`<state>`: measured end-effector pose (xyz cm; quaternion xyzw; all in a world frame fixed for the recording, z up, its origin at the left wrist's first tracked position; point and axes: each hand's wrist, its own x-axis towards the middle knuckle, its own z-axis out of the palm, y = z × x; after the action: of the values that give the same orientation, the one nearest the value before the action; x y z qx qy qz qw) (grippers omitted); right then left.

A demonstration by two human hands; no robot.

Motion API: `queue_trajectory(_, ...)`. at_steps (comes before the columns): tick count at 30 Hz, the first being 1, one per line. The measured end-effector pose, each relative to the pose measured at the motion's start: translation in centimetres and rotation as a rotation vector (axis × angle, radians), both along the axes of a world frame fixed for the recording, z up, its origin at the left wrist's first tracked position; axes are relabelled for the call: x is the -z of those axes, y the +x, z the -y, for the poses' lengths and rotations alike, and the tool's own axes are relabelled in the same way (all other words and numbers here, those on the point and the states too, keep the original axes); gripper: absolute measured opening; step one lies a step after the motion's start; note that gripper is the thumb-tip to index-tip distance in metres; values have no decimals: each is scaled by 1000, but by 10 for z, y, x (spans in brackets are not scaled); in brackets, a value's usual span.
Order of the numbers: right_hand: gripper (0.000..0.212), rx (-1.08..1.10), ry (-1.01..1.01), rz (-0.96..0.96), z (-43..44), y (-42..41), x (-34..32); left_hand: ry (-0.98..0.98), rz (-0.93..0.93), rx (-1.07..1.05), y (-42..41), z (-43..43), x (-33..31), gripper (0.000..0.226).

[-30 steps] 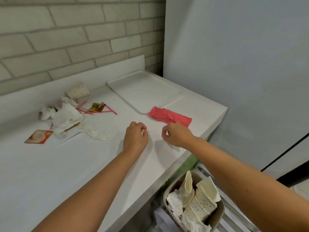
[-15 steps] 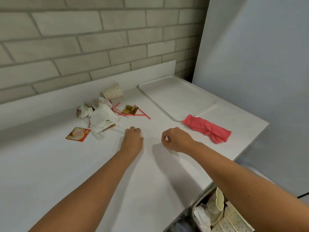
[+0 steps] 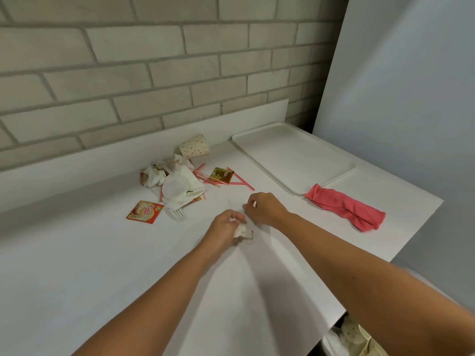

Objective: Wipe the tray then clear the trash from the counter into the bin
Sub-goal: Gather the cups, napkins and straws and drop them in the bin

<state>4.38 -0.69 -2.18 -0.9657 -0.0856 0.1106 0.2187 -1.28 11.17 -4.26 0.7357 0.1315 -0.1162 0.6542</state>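
My left hand (image 3: 225, 227) grips a crumpled white tissue (image 3: 242, 231) just above the white counter (image 3: 102, 258). Close to its right, my right hand (image 3: 267, 209) has its fingers curled and pinches a small white scrap (image 3: 254, 204). Behind the hands lies a trash pile: a dotted paper cup (image 3: 194, 149) on its side, crumpled napkins (image 3: 154, 176), a white lid (image 3: 176, 187), red straws (image 3: 237, 181), a brown sachet (image 3: 222, 174), a red sachet (image 3: 144, 211) and a plastic fork (image 3: 178, 215). The white tray (image 3: 293, 191) sits at the back right. The bin (image 3: 356, 340) shows at the bottom right edge.
A pink cloth (image 3: 344, 209) lies bunched on the counter just in front of the tray, near the right edge. A brick wall with a low white backsplash (image 3: 77, 160) runs behind the counter. A pale panel (image 3: 398, 86) closes the right side.
The view has swung left, so the bin is nearly out of frame. My left hand now holds a crumpled tissue off the counter. My right hand stays curled beside it.
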Motion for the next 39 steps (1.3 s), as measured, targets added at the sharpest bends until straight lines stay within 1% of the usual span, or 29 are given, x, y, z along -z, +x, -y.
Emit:
queue_trajectory(2, 40, -22, -48, -56, -14, -1, 4, -57, -2, -86, 2, -12, -8, 28)
queue_trajectory(4, 40, -54, -77, -67, -26, -1, 9, -41, 26, -179, 4, -23, -15, 23)
queue_trajectory(5, 36, -76, -88, -70, -31, 0, 10, -47, 36, -219, 6, -30, -17, 20)
queue_trajectory(8, 9, -90, -121, -81, -43, 3, 14, -96, 45, -300, 14, -48, -18, 11)
queue_trajectory(12, 28, -87, -157, -42, -47, 17, 14, -125, 53, -340, 21, -68, -19, 18)
queue_trajectory(16, 34, -64, -156, 46, -45, 47, 6, -146, 48, -357, 30, -77, -24, 10)
queue_trajectory(18, 35, -42, -164, 74, -46, 62, 2, -160, 53, -358, 36, -80, -27, 11)
queue_trajectory(22, 32, 53, -190, 86, -54, 87, 5, -151, 75, -348, 47, -83, -31, 22)
queue_trajectory(24, 34, 111, -176, 89, -58, 95, 8, -148, 80, -340, 53, -84, -31, 22)
queue_trajectory(27, 36, 120, -201, 54, -59, 106, 13, -151, 84, -328, 58, -86, -30, 20)
queue_trajectory(29, 30, 111, -175, 42, -57, 112, 18, -150, 85, -326, 62, -87, -26, 20)
queue_trajectory(32, 3, 100, -176, 67, -52, 111, 19, -145, 72, -326, 64, -87, -21, 20)
queue_trajectory(34, 10, 80, -217, 47, -48, 107, 16, -147, 65, -320, 63, -84, -18, 20)
queue_trajectory(37, 24, 15, -256, -58, -41, 98, 9, -126, 50, -306, 60, -78, -15, 17)
queue_trajectory(39, 25, -4, -242, -85, -34, 90, 8, -114, 52, -299, 58, -73, -15, 13)
